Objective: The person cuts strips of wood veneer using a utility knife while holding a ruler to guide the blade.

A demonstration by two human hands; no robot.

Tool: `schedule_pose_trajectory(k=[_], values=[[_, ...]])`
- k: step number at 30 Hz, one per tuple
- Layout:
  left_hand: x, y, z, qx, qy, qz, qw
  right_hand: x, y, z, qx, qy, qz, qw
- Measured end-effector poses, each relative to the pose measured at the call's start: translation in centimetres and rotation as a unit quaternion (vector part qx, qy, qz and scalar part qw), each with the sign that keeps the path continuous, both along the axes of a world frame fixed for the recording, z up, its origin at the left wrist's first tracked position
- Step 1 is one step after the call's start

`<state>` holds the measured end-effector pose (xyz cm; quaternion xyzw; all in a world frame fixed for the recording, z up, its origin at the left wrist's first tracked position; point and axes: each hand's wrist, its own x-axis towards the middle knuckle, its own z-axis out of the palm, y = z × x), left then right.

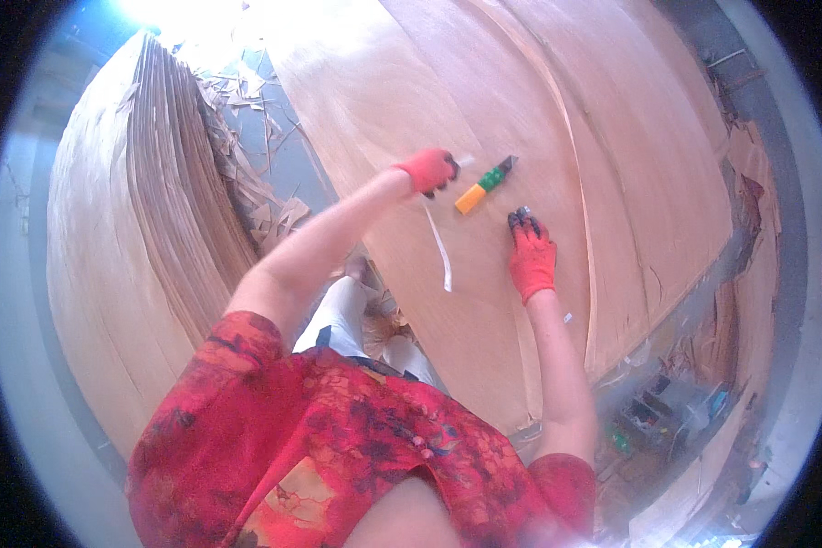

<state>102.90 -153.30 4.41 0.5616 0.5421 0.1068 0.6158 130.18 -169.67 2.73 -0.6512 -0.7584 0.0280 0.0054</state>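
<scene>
My left hand (429, 172), in a red glove with dark fingertips, is closed over the wood sheet (411, 324). A thin white strip of tape (442, 256) trails from it toward me, and a pale bit shows beyond its fingers. My right hand (532, 260), gloved the same way, rests on the sheet with its fingers stretched forward. A small light patch shows at its fingertips, too small to name. Between the hands lies a knife (484, 187) with a yellow-orange handle, green wrapping and a dark blade; neither hand touches it.
A tall stack of thin wood sheets (128, 247) stands at the left. Torn veneer scraps (269, 215) litter the floor beside it. A raised, wavy sheet edge (580, 183) runs along the right. Cluttered small items (648, 411) and wood strips (749, 274) lie lower right.
</scene>
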Motion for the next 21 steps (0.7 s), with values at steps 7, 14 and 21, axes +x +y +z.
schedule_pose_trajectory(k=[7,14,21], values=[[-5.7,15.3,-1.0,-0.009,-0.003,0.051,0.999,-1.0,0.9,2.8,-0.071,0.012,-0.028,0.997],[-4.2,15.8,0.6,-0.062,0.057,0.066,0.994,-12.7,15.2,5.7,0.056,0.194,0.01,0.979],[-4.5,18.4,-3.0,0.006,0.133,-0.047,0.99,-17.7,25.4,-0.4,0.054,0.101,-0.006,0.993]])
